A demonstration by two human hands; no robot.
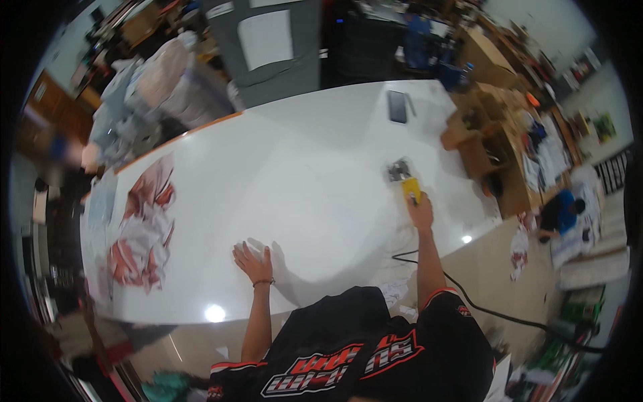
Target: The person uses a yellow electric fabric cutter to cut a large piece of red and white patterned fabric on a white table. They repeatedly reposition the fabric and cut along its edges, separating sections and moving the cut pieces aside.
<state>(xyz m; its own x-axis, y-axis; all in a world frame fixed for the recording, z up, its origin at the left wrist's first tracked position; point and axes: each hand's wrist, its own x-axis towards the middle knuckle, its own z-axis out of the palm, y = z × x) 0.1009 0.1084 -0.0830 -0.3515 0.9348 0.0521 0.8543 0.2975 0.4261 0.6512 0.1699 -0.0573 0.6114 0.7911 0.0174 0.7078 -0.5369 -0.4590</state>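
1. The right hand (421,212) reaches out over the large, glossy white desk (301,174), its grip wrapped around the yellow handle of a corded power tool with a grey metal head (404,179).
2. The tool lies toward the desk's right edge, roughly halfway along it. Its long axis runs away from the person, the yellow plastic handle nearest the wrist and the grey head pointing to the far edge of the desk. The head is blurred, so its exact shape cannot be told.
3. A black cable (489,313) curves from near the right forearm, off the desk's near right edge and across the pale floor to the right.
4. The left hand (254,260) rests flat on the desk close to the near edge, fingers spread, gripping nothing. A thin band circles the wrist.
5. The desk surface is smooth and shiny, with bright lamp reflections near its near edge.
6. A heap of crumpled red and white paper sheets (144,234) lies along the left edge, well apart from both hands.
7. A dark flat rectangular phone-like slab (397,106) lies near the far right corner, beyond the tool.
8. Brown cardboard boxes (479,137) stand open on the floor past the right edge.
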